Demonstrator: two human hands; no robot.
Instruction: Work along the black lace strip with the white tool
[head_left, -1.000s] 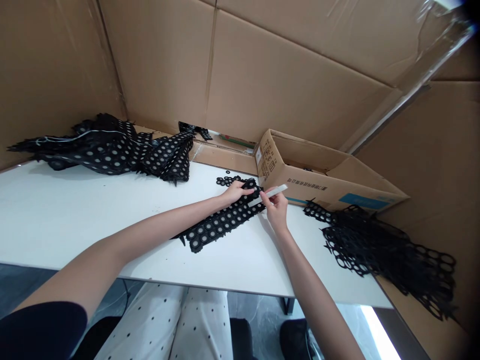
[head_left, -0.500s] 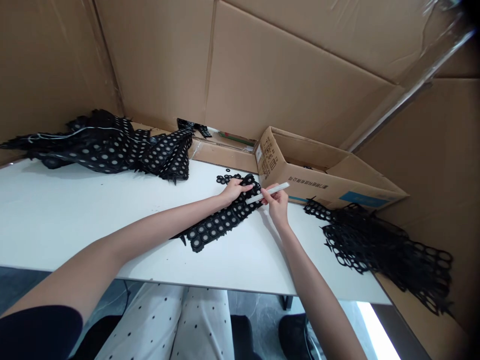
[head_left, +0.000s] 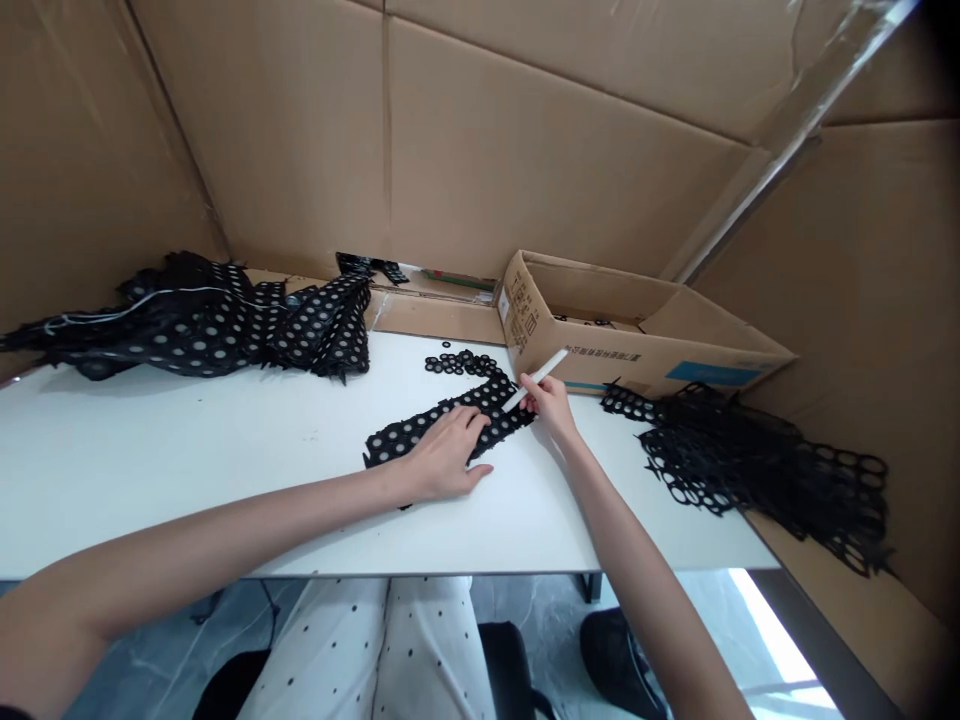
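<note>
A black rubber-like sheet (head_left: 401,432) with rows of round pieces lies on the white table. My left hand (head_left: 450,455) rests across its near edge, palm down, fingers stretched and thumb apart. My right hand (head_left: 551,403) grips a slim white stick (head_left: 546,368), whose lower end meets the right part of the sheet. Whether the stick has a blade or point cannot be made out. Just behind the sheet lies a cluster of small black rings (head_left: 459,362).
An open cardboard box (head_left: 622,350) with small black pieces inside stands behind my right hand. Perforated black webbing (head_left: 750,460) is heaped at the right, overhanging the table edge. More dotted black sheets (head_left: 217,325) are piled back left. Cardboard walls (head_left: 525,130) enclose the table (head_left: 187,460).
My left hand has let go of the sheet's far end and moved nearer, flattening onto it. The sheet's right end has come down flat. My right hand still holds the stick, now tilted more steeply.
</note>
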